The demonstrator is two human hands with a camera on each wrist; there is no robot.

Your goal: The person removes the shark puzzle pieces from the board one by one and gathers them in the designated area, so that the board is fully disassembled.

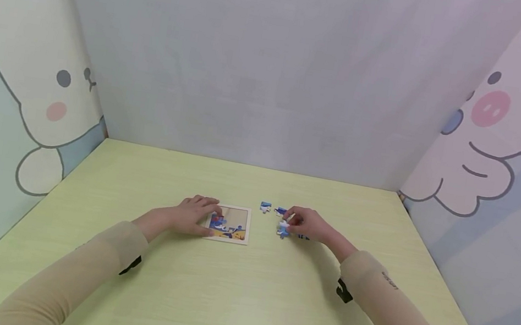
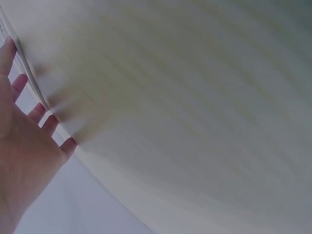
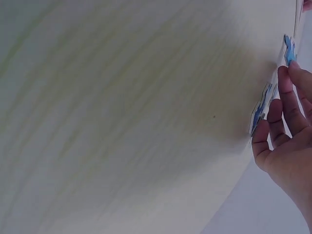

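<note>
A square jigsaw board [image 1: 248, 227] with a pale raised rim lies on the table, pieces in its lower and left parts and bare wood at upper right. My left hand [image 1: 193, 215] rests over its left side, fingers spread, thumb by the lower rim; the left wrist view shows the left fingertips [image 2: 71, 145] at table level. To the right of the board, my right hand [image 1: 310, 225] pinches a blue and white puzzle piece [image 1: 283, 229] between thumb and forefinger. In the right wrist view that puzzle piece [image 3: 289, 49] stands tilted at the fingertips.
Behind the right hand's piece lie two loose puzzle pieces, one blue and white [image 1: 265, 206] and one dark blue [image 1: 281, 211]. Another blue piece [image 1: 303, 237] shows partly under the right hand. A pale wall [image 1: 263, 74] closes off the table's back, with printed panels on both sides.
</note>
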